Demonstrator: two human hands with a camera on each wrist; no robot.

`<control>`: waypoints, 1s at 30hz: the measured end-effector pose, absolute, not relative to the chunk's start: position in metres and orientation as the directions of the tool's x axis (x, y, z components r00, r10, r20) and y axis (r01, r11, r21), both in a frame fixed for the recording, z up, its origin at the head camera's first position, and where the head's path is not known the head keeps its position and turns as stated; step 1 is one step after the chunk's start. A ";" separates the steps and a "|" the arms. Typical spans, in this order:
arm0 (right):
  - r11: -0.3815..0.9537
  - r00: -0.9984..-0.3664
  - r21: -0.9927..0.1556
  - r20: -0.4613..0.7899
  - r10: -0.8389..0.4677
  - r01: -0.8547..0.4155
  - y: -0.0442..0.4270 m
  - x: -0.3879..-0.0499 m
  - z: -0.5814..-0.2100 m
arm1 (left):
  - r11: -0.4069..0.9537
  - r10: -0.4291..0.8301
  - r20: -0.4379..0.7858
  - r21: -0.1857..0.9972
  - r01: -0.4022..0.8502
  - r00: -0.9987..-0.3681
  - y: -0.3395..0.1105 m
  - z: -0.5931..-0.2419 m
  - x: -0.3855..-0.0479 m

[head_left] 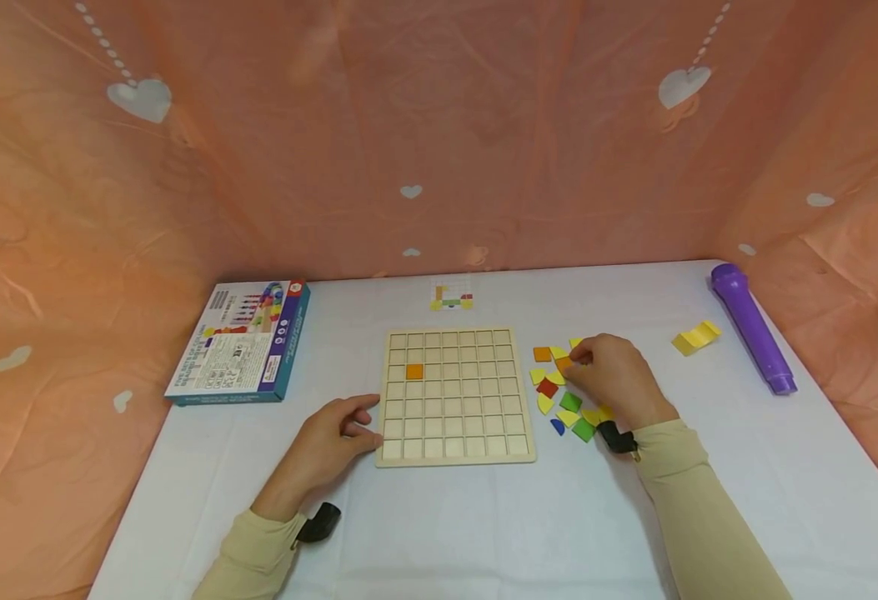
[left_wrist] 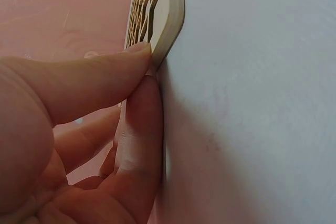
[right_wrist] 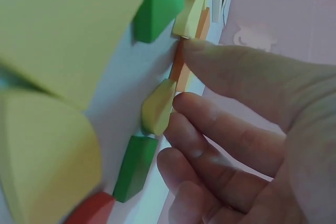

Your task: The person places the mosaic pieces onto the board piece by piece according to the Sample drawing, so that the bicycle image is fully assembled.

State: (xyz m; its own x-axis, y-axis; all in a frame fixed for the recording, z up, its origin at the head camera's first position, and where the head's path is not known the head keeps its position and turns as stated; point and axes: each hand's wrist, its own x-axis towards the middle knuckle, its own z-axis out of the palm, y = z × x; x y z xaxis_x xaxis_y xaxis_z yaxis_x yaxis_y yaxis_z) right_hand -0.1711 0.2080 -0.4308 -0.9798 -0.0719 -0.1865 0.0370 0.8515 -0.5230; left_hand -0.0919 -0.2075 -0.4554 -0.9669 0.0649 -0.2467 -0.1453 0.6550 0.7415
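While one orange square (head_left: 414, 372) sits in a cell toward the upper left of the wooden grid board (head_left: 454, 408), it is the only coloured piece on it, so the work seems close to its start. The board lies flat on a white cloth in front of you. Just beyond its far edge is a small card (head_left: 451, 294) printed with orange, yellow, green, red and blue shapes; next to that, most of your filling looks undone. To the board's right the loose pieces lie scattered: yellow pieces (head_left: 568, 417), two green pieces (head_left: 584, 430), a red piece (head_left: 547, 388), a blue piece (head_left: 557, 427) and another orange piece (head_left: 542, 354). Your right hand (head_left: 619, 379) is bent over this group, thumb and index finger only slightly apart, apparently pinching a second orange square (right_wrist: 180, 59) by its opposite edges; it is among the other pieces, well apart from the cells. Your left hand (head_left: 328, 440) rests at the board's near left corner, thumb and index finger spread and loosely bent, their tips touching the rim without wrapping around it.
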 end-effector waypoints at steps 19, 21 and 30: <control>0.874 -0.986 -0.485 -0.161 -0.054 0.031 0.206 -0.171 -0.432 | 0.640 0.071 -0.240 0.755 -0.141 -0.968 -0.208 -0.455 -0.091; 0.874 -0.985 -0.484 -0.165 -0.050 0.037 0.206 -0.171 -0.432 | 0.640 0.070 -0.238 0.756 -0.140 -0.969 -0.208 -0.455 -0.090; 0.877 -0.984 -0.478 -0.175 -0.040 0.049 0.207 -0.172 -0.430 | 0.641 0.070 -0.240 0.754 -0.141 -0.968 -0.208 -0.454 -0.091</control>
